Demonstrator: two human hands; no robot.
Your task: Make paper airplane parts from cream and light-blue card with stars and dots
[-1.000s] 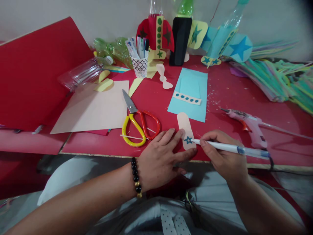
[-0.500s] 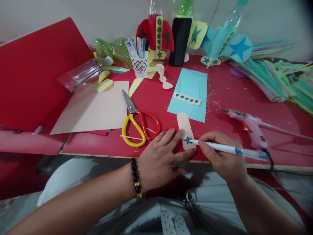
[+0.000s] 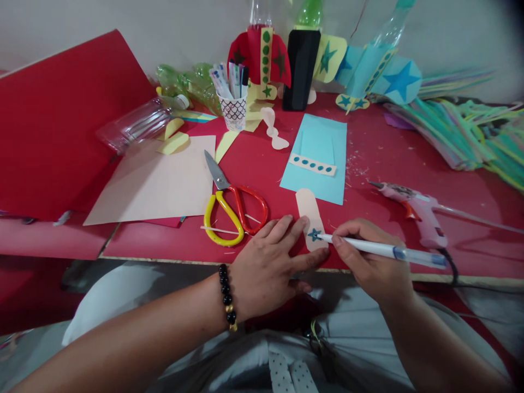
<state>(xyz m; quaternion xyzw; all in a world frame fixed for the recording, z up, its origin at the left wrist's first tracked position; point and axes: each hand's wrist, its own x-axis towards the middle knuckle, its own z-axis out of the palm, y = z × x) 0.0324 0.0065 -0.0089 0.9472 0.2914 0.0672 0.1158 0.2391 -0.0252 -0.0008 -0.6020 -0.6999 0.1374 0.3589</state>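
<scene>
A white pen (image 3: 379, 249) with a blue band is held in my right hand (image 3: 374, 262), its tip on a small blue star (image 3: 314, 234). The star is drawn near the lower end of a pale, round-ended paper strip (image 3: 308, 206) at the table's front edge. My left hand (image 3: 274, 262) lies flat with fingers spread, its fingertips touching the strip's left and lower edges. Scissors (image 3: 223, 185) with one yellow and one red handle rest just beyond my left hand. Above the strip, a dotted paper band (image 3: 313, 165) lies on a light-blue sheet (image 3: 286, 177).
A pink glue gun (image 3: 413, 207) lies to the right, its cord over the edge. Pale paper (image 3: 164, 191) and a red board (image 3: 69, 120) are at left. Behind stand a cup (image 3: 234, 113) of pens, decorated bottles (image 3: 362, 71), a black object (image 3: 301, 71) and coloured strips (image 3: 450, 131).
</scene>
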